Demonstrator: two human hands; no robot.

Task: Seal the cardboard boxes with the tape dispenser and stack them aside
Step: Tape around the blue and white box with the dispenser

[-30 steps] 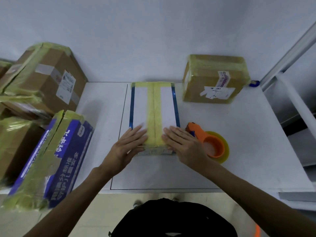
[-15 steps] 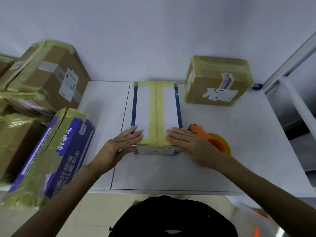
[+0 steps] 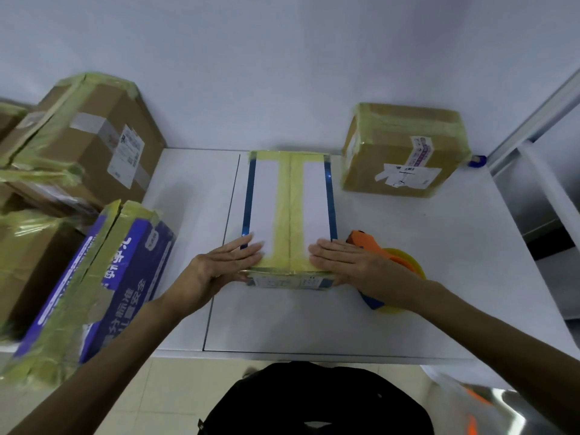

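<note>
A white box [image 3: 263, 196] with blue side edges and yellowish tape along its middle seam and ends lies flat in the middle of the table. My left hand [image 3: 219, 268] clasps its near left corner, fingers on top and thumb at the front face. My right hand [image 3: 354, 265] covers its near right corner the same way. The orange tape dispenser [image 3: 381, 246] with its yellow roll rests on the table just right of the box, partly hidden behind my right wrist.
A taped brown box [image 3: 405, 152] stands at the table's [image 3: 439, 262] back right. On the left are a blue taped box [image 3: 94, 284] and stacked brown taped boxes [image 3: 91, 136]. A wall closes the back, and a metal frame [image 3: 533, 120] rises at the right.
Both hands slid apart from beside the centre tape strip to the box's near corners. The camera view shifted slightly.
</note>
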